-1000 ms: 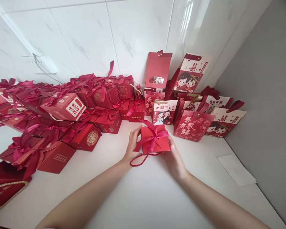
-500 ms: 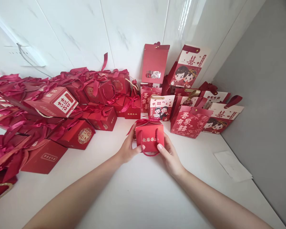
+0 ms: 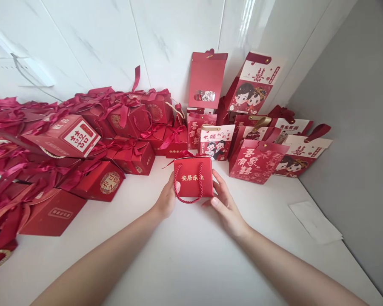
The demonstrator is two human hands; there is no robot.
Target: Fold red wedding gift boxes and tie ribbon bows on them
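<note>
A small red gift box (image 3: 190, 175) with gold characters, a ribbon bow on top and a twisted red cord handle is held a little in front of the bags. My left hand (image 3: 166, 199) grips its left side, the thumb at the front edge beside the cord and the fingers hidden behind. My right hand (image 3: 227, 207) is at the box's lower right corner, fingers spread and thumb off the front face. Its fingertips are close against the right side; whether they touch is hard to tell.
Many red ribboned boxes (image 3: 52, 210) are heaped at the left. Upright red and white gift bags (image 3: 258, 161) stand at the back right, some stacked. White paper sheets (image 3: 315, 222) lie on the white table (image 3: 178, 263) near the grey partition (image 3: 354, 127). A tiled wall (image 3: 175, 38) closes off the back.
The box has shifted slightly left and turned to face me more squarely. My right thumb has come off its front, and the left thumb has slid outward to the edge.
</note>
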